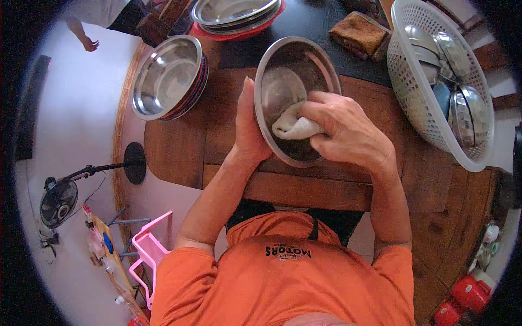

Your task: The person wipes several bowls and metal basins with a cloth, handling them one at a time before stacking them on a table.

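Above the near part of the wooden table (179, 141), a shiny metal bowl (280, 87) is tilted with its inside facing me. My left hand (251, 127) supports it by the outer left side, thumb pointing up along the rim; the fingers behind the bowl are hidden. Inside the bowl, my right hand (348, 127) grips a bunched off-white cloth (296, 126) and presses it against the inner wall. Left of the bowl stands a stack of metal bowls (168, 79), the top one upright, with dark and red rims below it.
Farther back are more stacked metal bowls (234, 11) on something red, and a folded brown cloth (356, 33). At right, a white perforated basket (408, 92) holds several metal bowls (462, 54). A fan (58, 202), pink chair (149, 247) and another person's hand (89, 44) appear left.
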